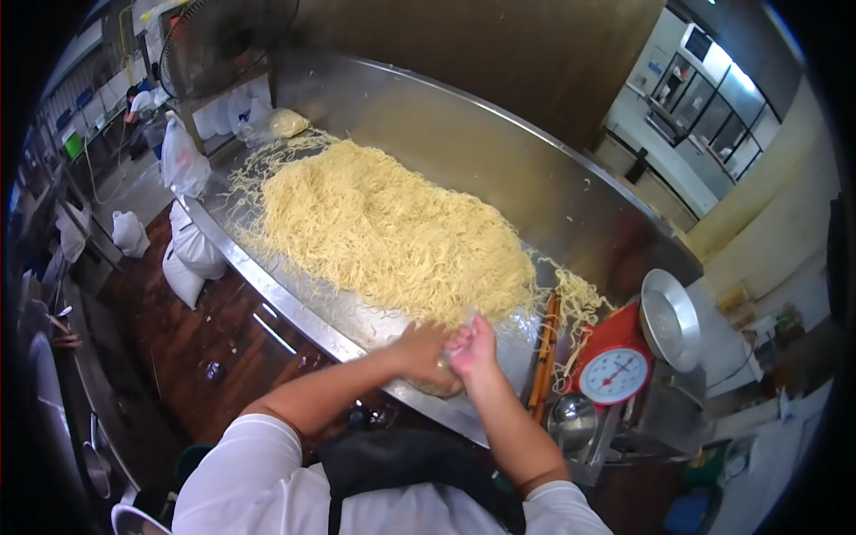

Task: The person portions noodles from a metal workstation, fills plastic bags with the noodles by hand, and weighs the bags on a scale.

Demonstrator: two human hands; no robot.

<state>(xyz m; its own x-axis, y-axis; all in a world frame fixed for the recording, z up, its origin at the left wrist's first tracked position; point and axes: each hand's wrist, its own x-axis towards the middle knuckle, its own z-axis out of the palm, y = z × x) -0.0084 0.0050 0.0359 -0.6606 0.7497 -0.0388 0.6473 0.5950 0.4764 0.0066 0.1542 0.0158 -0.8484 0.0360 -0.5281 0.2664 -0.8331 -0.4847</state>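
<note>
A large heap of pale yellow noodles [392, 223] lies on the steel table [299, 303]. Near the table's front edge, my two hands meet over a clear plastic bag [437, 386], which looks filled; its contents are mostly hidden. My left hand [421, 353] lies round the upper part of the bag, its fingers partly covered by the other hand. With closed fingers, my right hand [473, 346] grips the bag's gathered top, and a bit of clear plastic sticks up above them.
To the right are wooden sticks [546, 348], a red dial scale [613, 374] with a metal pan [670, 319], and a steel bowl [572, 422]. Plastic bags [183, 160] stand at the left end; white sacks [192, 254] sit below. A fan [223, 40] is behind.
</note>
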